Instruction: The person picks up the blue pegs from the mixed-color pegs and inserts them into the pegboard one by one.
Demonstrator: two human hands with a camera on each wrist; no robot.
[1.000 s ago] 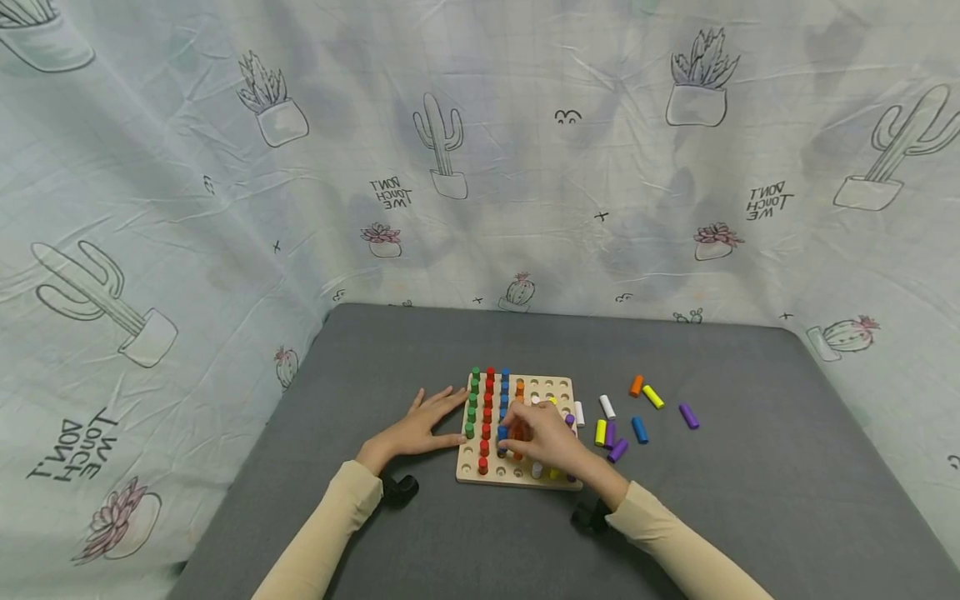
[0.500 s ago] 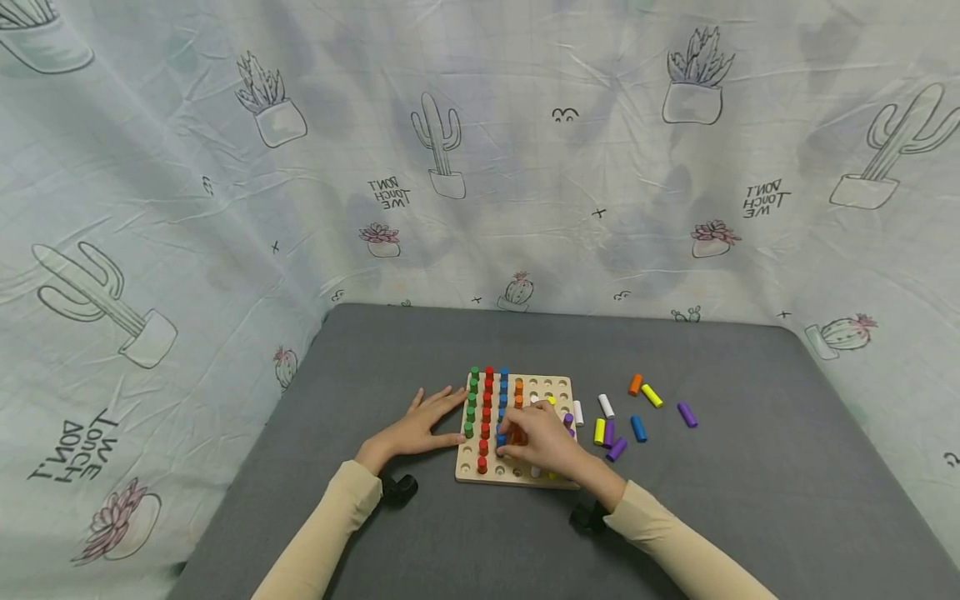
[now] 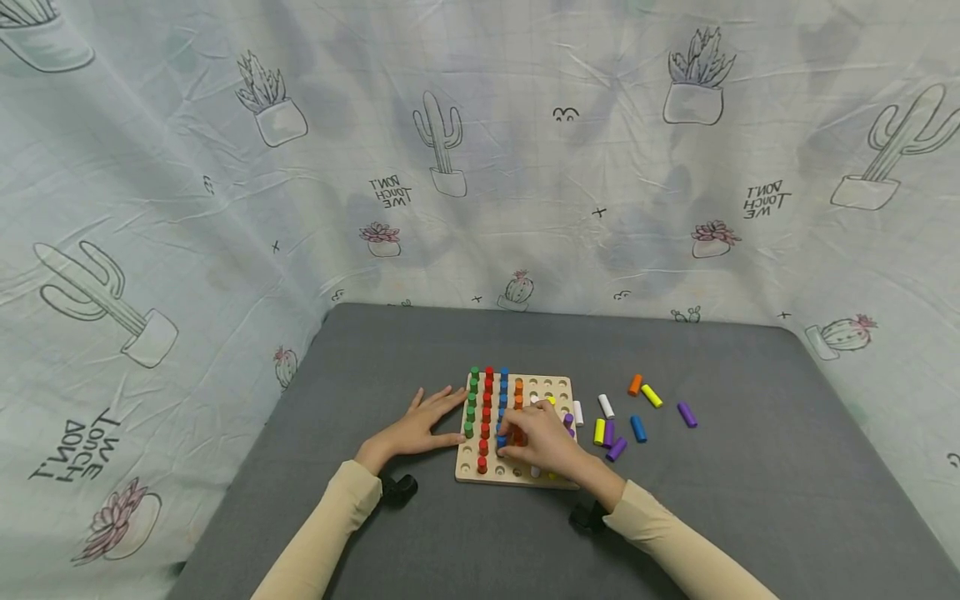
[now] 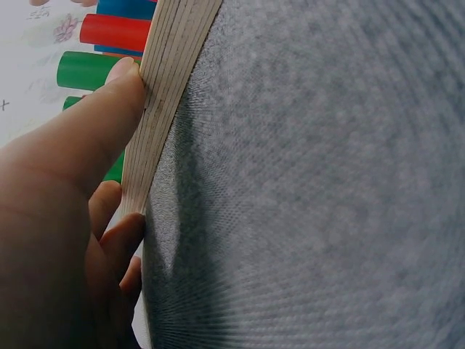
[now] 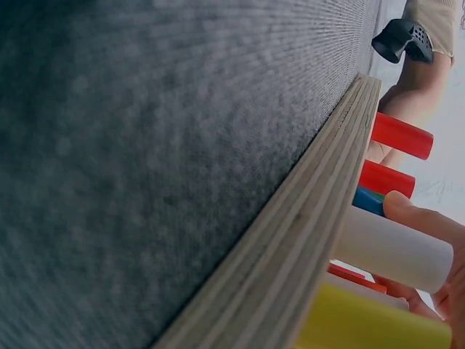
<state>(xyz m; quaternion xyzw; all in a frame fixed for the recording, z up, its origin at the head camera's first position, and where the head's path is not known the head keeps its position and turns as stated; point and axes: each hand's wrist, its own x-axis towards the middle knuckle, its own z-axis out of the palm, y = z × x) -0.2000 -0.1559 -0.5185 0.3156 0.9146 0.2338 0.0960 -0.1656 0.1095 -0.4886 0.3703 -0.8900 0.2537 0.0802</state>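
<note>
A wooden pegboard (image 3: 491, 478) lies on the grey table, with standing rows of green, red, blue, orange, white, yellow and purple pegs. My left hand (image 3: 418, 429) spreads its fingers along the board's left edge. The left wrist view shows that thumb (image 4: 109, 109) resting on the board's edge beside a green peg (image 4: 83, 70). Over the middle of the board, my right hand (image 3: 553, 440) pinches a blue peg (image 3: 501, 442) standing in the third column. In the right wrist view this blue peg (image 5: 369, 201) is partly hidden behind a white peg (image 5: 399, 247).
Right of the board lie several loose pegs: an orange peg (image 3: 635, 384), yellow pegs (image 3: 652, 396), white pegs (image 3: 606, 406), a blue peg (image 3: 638, 429) and purple pegs (image 3: 687, 415). A patterned cloth (image 3: 525, 167) hangs behind the table (image 3: 390, 350).
The right hand has lowered slightly with the blue peg, which now sits lower in the board than a second ago. The left hand has stayed in place.
</note>
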